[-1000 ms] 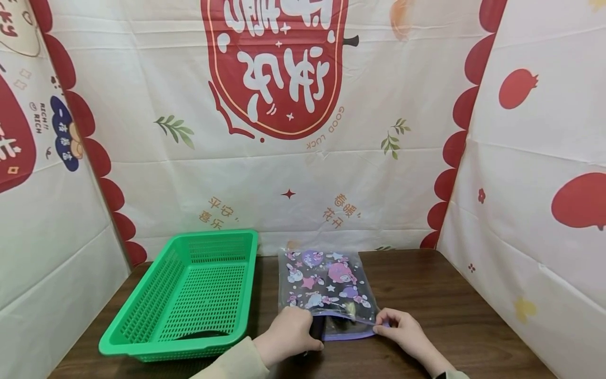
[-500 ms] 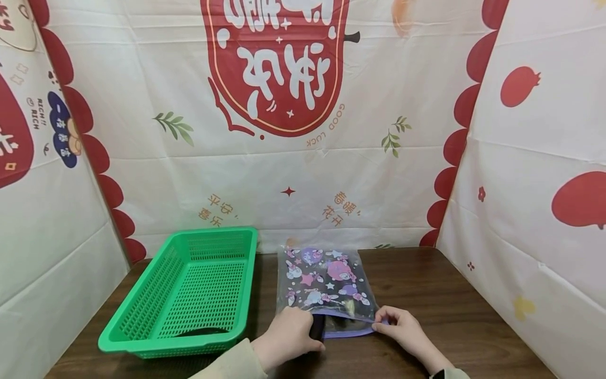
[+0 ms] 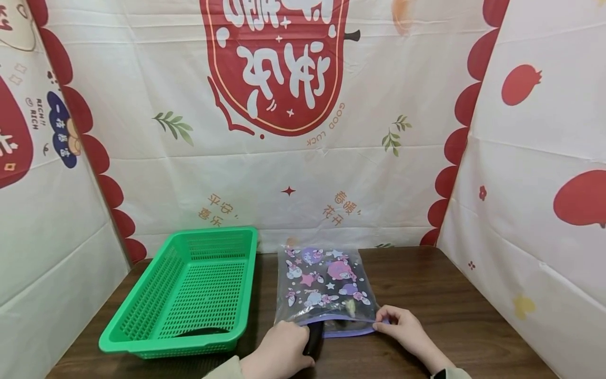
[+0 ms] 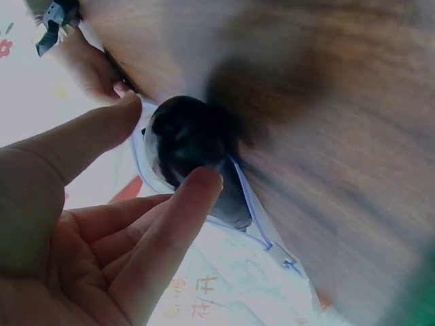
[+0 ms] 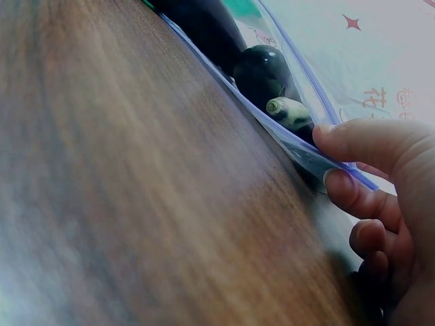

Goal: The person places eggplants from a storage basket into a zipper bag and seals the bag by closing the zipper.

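Observation:
A clear zip bag (image 3: 326,284) with cartoon prints lies on the table, its purple-edged mouth toward me and parted. A dark eggplant (image 3: 313,339) sticks partly out of the mouth at its left side. My left hand (image 3: 279,350) is beside this end; in the left wrist view the thumb and forefinger stand apart around the eggplant (image 4: 187,139), and whether they touch it is unclear. My right hand (image 3: 402,331) pinches the right corner of the bag's mouth. Inside, the right wrist view shows another dark eggplant (image 5: 262,71) and a pale stem end (image 5: 289,112).
A green plastic basket (image 3: 248,295) stands left of the bag, with a dark curved thing (image 3: 203,332) by its near wall. Brown wooden table (image 3: 454,321) extends to the right. Printed white cloth (image 3: 289,168) rises behind and along both sides.
My left hand has drawn back toward me and slightly left, and more of the eggplant's end shows. The right hand keeps its pinch on the bag's corner.

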Tool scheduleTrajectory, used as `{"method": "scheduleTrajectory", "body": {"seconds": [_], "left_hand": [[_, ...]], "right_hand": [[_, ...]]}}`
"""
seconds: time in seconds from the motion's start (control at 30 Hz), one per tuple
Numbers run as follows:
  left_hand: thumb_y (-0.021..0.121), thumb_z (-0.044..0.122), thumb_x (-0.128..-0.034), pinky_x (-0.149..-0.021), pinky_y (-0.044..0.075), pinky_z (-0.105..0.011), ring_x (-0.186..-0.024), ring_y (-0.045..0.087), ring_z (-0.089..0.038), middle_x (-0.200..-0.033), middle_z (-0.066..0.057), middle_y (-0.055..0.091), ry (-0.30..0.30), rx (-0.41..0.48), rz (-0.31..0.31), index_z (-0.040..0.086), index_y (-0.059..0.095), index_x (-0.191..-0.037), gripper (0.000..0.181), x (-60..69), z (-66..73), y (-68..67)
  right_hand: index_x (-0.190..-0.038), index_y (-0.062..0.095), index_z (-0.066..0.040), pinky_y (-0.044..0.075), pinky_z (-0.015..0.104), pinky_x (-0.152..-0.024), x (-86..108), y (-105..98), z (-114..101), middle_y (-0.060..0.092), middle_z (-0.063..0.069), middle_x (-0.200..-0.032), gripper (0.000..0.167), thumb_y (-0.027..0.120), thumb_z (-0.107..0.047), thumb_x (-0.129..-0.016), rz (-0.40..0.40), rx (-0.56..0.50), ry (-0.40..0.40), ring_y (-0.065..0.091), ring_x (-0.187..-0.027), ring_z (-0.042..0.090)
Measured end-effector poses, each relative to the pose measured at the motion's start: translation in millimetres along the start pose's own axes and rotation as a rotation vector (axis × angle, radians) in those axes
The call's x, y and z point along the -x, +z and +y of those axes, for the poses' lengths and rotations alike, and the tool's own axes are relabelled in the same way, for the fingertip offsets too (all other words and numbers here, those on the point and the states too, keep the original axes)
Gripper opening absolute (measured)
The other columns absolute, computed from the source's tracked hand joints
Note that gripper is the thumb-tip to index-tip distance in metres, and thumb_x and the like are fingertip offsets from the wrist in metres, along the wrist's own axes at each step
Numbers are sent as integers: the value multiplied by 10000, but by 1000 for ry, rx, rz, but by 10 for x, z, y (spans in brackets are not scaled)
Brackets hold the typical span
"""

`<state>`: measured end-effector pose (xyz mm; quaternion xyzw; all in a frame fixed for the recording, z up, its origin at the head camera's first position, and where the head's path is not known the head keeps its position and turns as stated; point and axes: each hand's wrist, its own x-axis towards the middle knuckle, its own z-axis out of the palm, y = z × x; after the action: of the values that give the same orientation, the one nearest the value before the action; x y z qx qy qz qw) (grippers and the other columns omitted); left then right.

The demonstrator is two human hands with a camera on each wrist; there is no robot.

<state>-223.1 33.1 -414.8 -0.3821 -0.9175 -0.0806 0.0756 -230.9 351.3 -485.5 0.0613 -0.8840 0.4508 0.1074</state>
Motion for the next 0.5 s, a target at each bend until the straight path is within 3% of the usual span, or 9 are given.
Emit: {"method": "scheduleTrajectory", "body": {"seconds": [0.27, 0.5], "left_hand": [[843, 320, -696, -451, 421, -249, -543, 550, -95, -564, 57, 509, 34, -33, 44, 175, 559, -658, 321, -7, -9, 8], [814, 292, -738, -468, 425, -263, -561, 570, -120, -602, 59, 531, 16, -14, 28, 169, 571, -661, 283, -50, -16, 57]], "right_hand": [[-811, 629, -143, 358, 249, -571, -7, -34, -56, 481, -54, -645, 150, 771, -194, -810, -9, -2, 20, 436, -590, 54], [-803, 626, -159, 363, 246, -569, 21, -10, -21, 482, -64, -635, 163, 778, -219, -800, -11, -19, 12, 443, -584, 54]]}}
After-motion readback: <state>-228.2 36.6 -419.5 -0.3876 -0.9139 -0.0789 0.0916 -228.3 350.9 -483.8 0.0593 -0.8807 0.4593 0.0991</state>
